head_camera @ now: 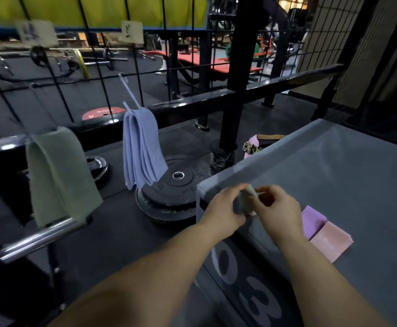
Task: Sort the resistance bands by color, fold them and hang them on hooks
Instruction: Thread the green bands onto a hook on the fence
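Left hand (225, 206) and right hand (278, 205) meet above left corner of grey box (334, 166). Both have fingers curled, pinching small folded pale-green band (249, 192) between them. Purple folded band (313, 219) and pink folded band (331, 241) lie touching at box front edge. Blue bands (140, 147) and green bands (58, 173) hang on wire grid (103, 86), well apart.

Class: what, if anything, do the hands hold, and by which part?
A small pale folded band: left hand grips its left end, right hand its right end.
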